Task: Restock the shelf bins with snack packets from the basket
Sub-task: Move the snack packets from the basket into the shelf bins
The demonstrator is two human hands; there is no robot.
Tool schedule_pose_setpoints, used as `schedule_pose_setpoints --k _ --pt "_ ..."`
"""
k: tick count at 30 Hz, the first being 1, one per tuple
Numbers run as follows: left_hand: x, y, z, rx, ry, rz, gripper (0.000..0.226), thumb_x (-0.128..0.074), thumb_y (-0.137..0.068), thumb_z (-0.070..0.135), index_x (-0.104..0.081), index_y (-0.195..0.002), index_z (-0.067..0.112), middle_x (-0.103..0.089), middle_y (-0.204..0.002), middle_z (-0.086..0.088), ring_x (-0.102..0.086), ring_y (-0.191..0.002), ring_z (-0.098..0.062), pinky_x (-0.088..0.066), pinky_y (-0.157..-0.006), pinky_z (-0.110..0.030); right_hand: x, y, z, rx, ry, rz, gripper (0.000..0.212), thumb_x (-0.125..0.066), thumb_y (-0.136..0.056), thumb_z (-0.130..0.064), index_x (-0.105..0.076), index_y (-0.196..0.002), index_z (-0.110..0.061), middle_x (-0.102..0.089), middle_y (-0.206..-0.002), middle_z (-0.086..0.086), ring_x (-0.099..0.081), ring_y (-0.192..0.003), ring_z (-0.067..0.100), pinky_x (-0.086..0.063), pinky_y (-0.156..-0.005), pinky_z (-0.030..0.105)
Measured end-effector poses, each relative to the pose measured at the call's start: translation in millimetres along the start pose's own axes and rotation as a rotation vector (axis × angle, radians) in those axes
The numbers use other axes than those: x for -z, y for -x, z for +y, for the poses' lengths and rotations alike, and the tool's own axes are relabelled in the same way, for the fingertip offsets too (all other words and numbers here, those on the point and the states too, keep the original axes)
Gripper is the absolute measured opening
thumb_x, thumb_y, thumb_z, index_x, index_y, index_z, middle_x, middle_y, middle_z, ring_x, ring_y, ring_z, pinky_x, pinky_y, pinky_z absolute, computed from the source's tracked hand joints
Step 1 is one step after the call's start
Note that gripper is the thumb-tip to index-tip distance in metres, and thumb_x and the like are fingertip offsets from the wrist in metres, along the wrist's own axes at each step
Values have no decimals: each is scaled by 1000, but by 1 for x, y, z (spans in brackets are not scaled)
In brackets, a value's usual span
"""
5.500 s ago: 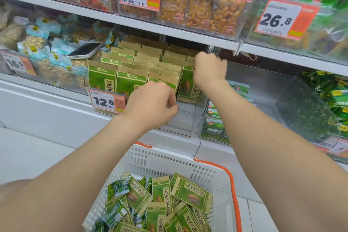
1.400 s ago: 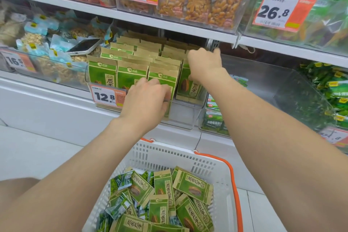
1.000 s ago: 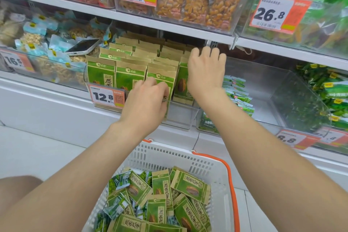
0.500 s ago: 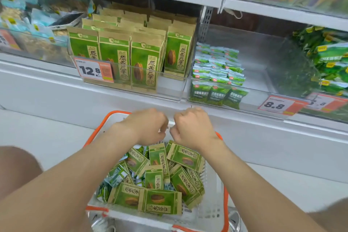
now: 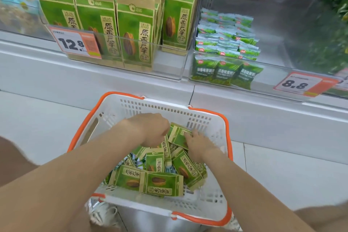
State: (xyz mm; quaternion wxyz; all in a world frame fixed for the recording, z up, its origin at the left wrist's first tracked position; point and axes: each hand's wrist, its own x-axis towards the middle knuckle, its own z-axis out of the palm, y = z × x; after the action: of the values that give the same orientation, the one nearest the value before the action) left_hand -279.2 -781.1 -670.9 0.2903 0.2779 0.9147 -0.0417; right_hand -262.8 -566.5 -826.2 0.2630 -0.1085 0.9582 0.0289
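Scene: On my remote feed from the head camera I look down at a shop aisle, with a white basket [image 5: 156, 106] with an orange rim at lower centre and shelf bins across the top of the frame.
Basket: It sits below the shelf edge and holds a loose heap of green snack packets [image 5: 160, 184]. Most lie flat, several with a seed pictured on the face, and smaller green sachets show between them.
Left hand: The left hand [image 5: 150, 130] is at the centre of the frame, knuckles up, fingers bent down into the far end of the heap. The back of the hand hides them, so I cannot tell whether they grasp anything.
Right hand: The right hand [image 5: 199, 145] is just right of the left. Its fingers are stretched along a tilted packet [image 5: 178, 135] at the top of the heap and touch it. I see none curled round it, so the grip is released.
Left bin: A clear bin [image 5: 169, 62] in the upper left is packed with tall packets [image 5: 135, 30] of the same green design, standing upright in rows. The row on the right is set further back. A price tag [image 5: 75, 44] reading 12.8 is on its front wall.
Right bin: A second clear bin [image 5: 273, 43] stands just beside the first, in the upper right. Small green packets [image 5: 226, 43] are stacked in its left part. An orange-edged tag [image 5: 301, 84] on its front reads 8.8.
Far right edge: There is more green packaging, too blurred for me to read.
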Motion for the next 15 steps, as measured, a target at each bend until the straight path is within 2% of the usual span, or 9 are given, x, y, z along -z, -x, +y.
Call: schedule_pose_setpoints --k 2,6,9,11,13,15 --pt "2 -2 -2 2 0 0 25 -48 -105 25 -67 -119 20 -65 -114 -4 -66 -86 -22 -56 -79 -40 -5 -6 -2 -13 -22 -3 59 -54 -96 -15 -32 -150 -22 -34 -155 21 -36 -144 43 -33 -119 58" --pt "0 -6 -8 2 -4 14 25 -47 -103 22 -67 -116 19 -67 -111 -5 -68 -95 -27 -59 -82 -44 -6 -14 -5 -46 0 152 58 -65 -97 -19 -33 -145 -16 -50 -139 17 -54 -126 37 -49 -106 47" --pt "1 -6 -11 -5 26 52 25 -46 -103 19 -68 -116 19 -68 -112 -5 -67 -98 -27 -57 -80 -42 -2 -19 -1 -82 -112 71 58 -75 -92 -28 -48 -141 -15 -55 -133 11 -63 -114 30 -56 -97 44" --pt "7 -4 -12 -15 61 85 27 -45 -104 19 -67 -120 21 -67 -114 -4 -65 -103 -27 -56 -84 -42 4 -19 3 -76 -236 15 43 -69 -97 -39 -59 -134 -21 -53 -133 7 -64 -111 28 -54 -100 46" --pt "14 -2 -13 -13 77 140 28 -44 -105 21 -67 -121 23 -65 -113 -5 -64 -104 -28 -56 -85 -42 15 -14 3 -59 -349 46 28 -55 -103 -46 -65 -115 -24 -56 -125 5 -64 -102 25 -54 -97 45" --pt "20 1 -15 39 53 210 26 -45 -105 23 -66 -119 22 -66 -110 -7 -65 -100 -30 -54 -77 -40 29 -7 0 -27 -516 114 32 -48 -107 -47 -60 -87 -25 -63 -97 3 -63 -82 19 -53 -78 38"
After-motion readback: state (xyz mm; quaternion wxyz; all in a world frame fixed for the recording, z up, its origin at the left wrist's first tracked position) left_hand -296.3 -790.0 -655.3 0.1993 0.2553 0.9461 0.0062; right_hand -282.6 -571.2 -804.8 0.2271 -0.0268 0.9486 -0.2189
